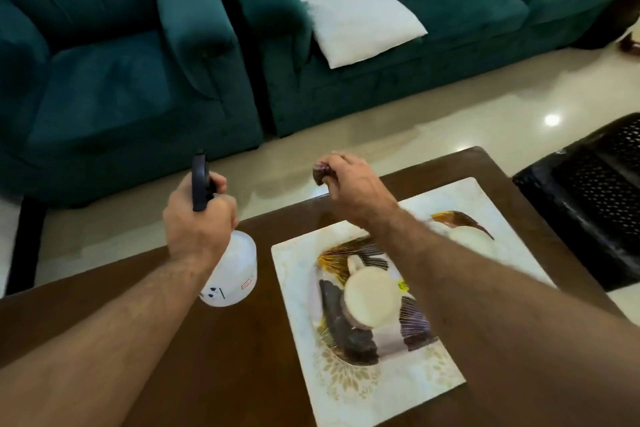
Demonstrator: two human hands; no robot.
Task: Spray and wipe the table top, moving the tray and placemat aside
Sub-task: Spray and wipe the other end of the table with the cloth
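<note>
1. left hand (197, 218) up over the near-left part of the dark brown wooden worktop (242, 340), fingers wrapped round the black trigger head of a white plastic spray bottle (233, 274), nozzle pointing away toward the sofas.
2. the bottle's round body hangs below that hand, over the worktop; whether its base touches the wood, i cannot tell.
3. right hand (349, 184) reaches over the far edge of the worktop, fingers curled tight on a small dark brownish wad (320, 174), perhaps a cloth, too blurred to be sure.
4. under the right forearm lies a cream rectangular placemat with a gold leaf pattern (349, 378), flat on the worktop, turned at an angle, just right of the bottle.
5. on the placemat sits a patterned tray with dark and gold streaks (349, 340), carrying a pale round piece (372, 298); a second pale round shape (471, 239) shows beyond the forearm, blurred.
6. beyond the worktop: glossy cream floor (450, 97), teal velvet armchair (114, 80), teal velvet sofa (450, 3) with a white pillow (346, 3) leaning on it.
7. a black perforated chair (595, 198) stands at the right, off the worktop.
</note>
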